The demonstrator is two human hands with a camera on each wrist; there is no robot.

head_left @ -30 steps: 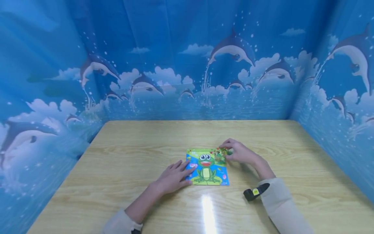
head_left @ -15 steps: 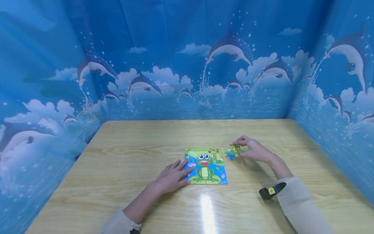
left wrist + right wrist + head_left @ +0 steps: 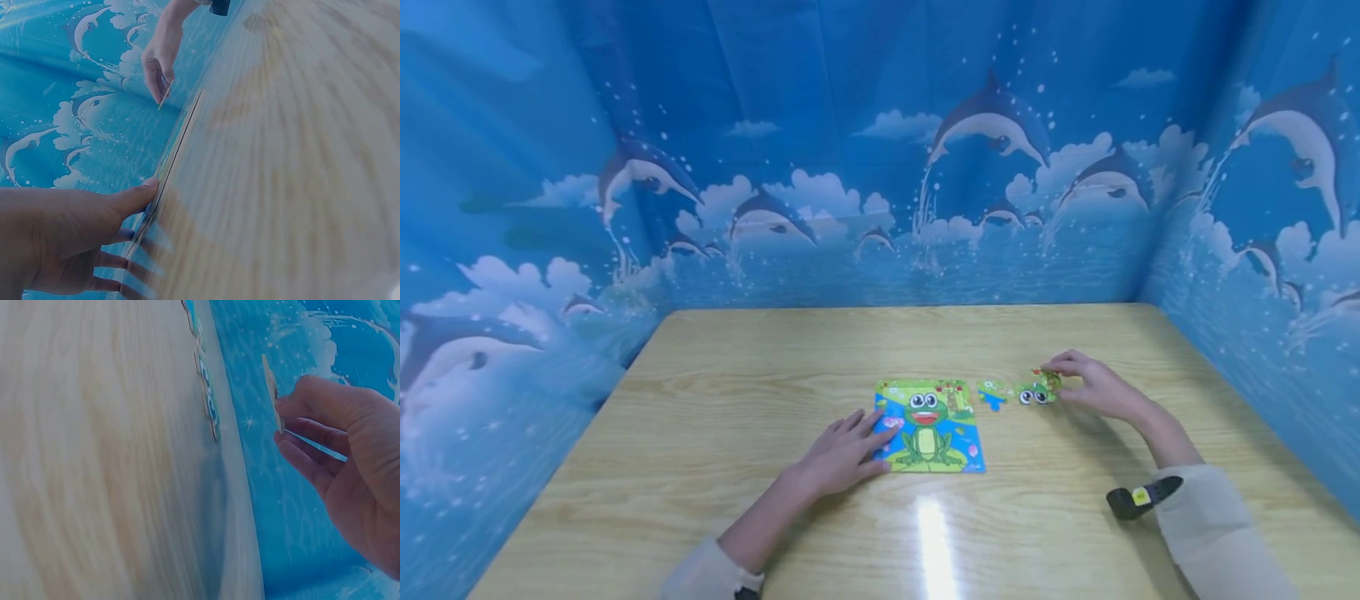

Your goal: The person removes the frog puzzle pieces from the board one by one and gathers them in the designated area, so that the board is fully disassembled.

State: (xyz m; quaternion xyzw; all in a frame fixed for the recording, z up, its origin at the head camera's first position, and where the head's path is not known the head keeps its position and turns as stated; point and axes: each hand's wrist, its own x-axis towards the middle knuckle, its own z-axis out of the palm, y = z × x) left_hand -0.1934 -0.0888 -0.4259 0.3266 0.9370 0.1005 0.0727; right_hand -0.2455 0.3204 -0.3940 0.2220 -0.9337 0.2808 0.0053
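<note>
A square frog puzzle board (image 3: pixel 928 454) lies at the middle of the table. My left hand (image 3: pixel 842 454) rests at its left edge, fingers spread; in the left wrist view, the left hand (image 3: pixel 69 237) has its thumb and fingertips along the board's thin edge. To the right of the board lies a green and blue puzzle piece (image 3: pixel 992 398), and beyond it a puzzle piece with frog eyes (image 3: pixel 1033 397). My right hand (image 3: pixel 1097 387) pinches another puzzle piece (image 3: pixel 272 394), green with red dots, between thumb and fingers, raised above the table in the right wrist view.
The wooden table (image 3: pixel 775 358) is bounded by a blue dolphin-print curtain (image 3: pixel 850 167) at the back and sides. A black strap (image 3: pixel 1142 497) sits on the right wrist. A bright light reflection (image 3: pixel 934 542) shows on the tabletop near the front.
My right hand has moved rightward from the board's upper right corner. The green and blue piece and then the eyes piece have come to lie in a row. My left hand stays put.
</note>
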